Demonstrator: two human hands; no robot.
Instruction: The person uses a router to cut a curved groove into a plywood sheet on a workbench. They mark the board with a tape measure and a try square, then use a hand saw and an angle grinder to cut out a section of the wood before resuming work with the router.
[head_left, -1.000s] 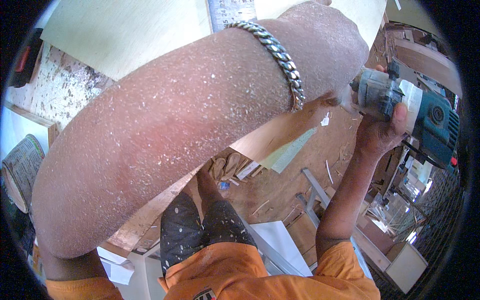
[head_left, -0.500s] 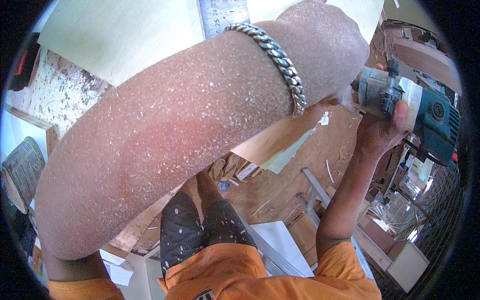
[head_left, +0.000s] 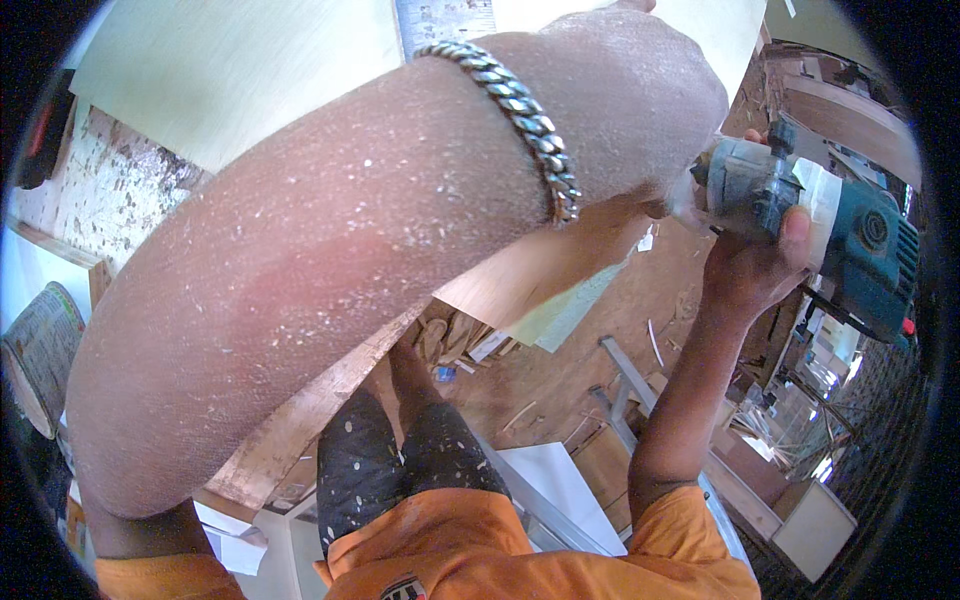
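My left forearm, speckled with sawdust and wearing a chain bracelet (head_left: 515, 100), crosses the view from lower left to upper right. At its end my left hand (head_left: 640, 90) shows its back over a pale wood sheet (head_left: 250, 90); its fingers are mostly hidden. A steel ruler (head_left: 445, 20) lies on the sheet, partly covered by the arm. My right hand (head_left: 755, 270) is closed round a trim router (head_left: 860, 240) with a teal motor body and translucent base. The router is held sideways, its base end close to my left hand. Its bit cannot be made out.
A paint-marked worktop (head_left: 125, 185) lies under the sheet at left, with a tin can (head_left: 45, 345) near the left rim. Wood offcuts (head_left: 455, 335) and a metal frame leg (head_left: 630, 370) are on the floor side below. More boards (head_left: 815, 530) stand at lower right.
My left forearm and hand have shifted a little to the left. The router's base end in my right hand has also moved slightly left, staying close to the left hand.
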